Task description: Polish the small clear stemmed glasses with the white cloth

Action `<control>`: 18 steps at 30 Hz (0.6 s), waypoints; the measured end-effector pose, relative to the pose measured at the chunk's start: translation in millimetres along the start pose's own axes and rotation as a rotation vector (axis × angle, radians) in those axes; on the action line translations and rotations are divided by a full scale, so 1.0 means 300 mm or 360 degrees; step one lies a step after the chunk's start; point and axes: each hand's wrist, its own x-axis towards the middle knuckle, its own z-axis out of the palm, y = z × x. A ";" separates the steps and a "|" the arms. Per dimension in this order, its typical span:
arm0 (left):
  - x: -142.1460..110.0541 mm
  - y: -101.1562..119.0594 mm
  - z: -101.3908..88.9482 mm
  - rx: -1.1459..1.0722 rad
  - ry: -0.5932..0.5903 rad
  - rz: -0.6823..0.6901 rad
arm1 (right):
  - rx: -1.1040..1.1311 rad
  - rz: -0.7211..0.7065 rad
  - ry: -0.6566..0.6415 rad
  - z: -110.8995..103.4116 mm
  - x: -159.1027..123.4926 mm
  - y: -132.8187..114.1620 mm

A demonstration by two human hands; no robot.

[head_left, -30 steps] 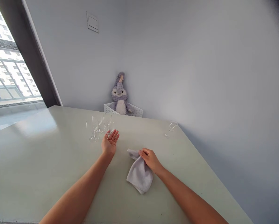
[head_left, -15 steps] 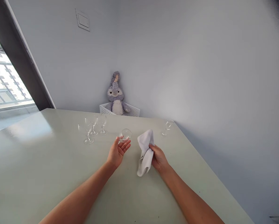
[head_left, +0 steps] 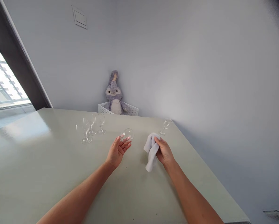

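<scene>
Left hand (head_left: 116,152): we turn the palm up, thumb over the stem end of the held glass (head_left: 129,134), the other fingers loosely curled below; it looks like a light pinch, though the glass is too clear to show every contact.
Held glass: it lies tipped at our left fingertips, on the side toward the right hand; its foot is hard to make out near the thumb.
Right hand (head_left: 164,151): we pinch the cloth (head_left: 151,144) between thumb and fingers near its top.
Cloth: it drapes on the left-hand side of the right hand, tail hanging down, apart from the held glass.
Glass grip: we judge that a firm hold on the stem, with no squeeze on the bowl, guards best against a slip.
Cloth grip: gathering the loose tail into the palm would likely give us more control.
Standing glasses: the front glass (head_left: 84,129), middle glass (head_left: 91,126) and rear glass (head_left: 100,119) stand close together, left of and beyond our left hand; sideways swings there look risky.
Lone glass (head_left: 167,124): it stands just beyond our right hand, so we do well to mind the knuckles and cloth.
Bench (head_left: 48,174): it spreads beneath both hands; working low over it should soften any drop.
</scene>
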 end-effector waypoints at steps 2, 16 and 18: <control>-0.007 0.002 0.007 -0.0021 -0.0048 -0.0010 | -0.0054 -0.0028 0.0006 0.012 -0.008 0.009; -0.031 0.027 0.033 -0.0155 -0.0349 -0.0078 | 0.0243 0.0112 -0.0272 0.119 -0.091 0.061; -0.022 0.039 0.025 -0.0142 -0.0294 -0.0035 | 0.0234 0.0124 -0.0282 0.116 -0.098 0.043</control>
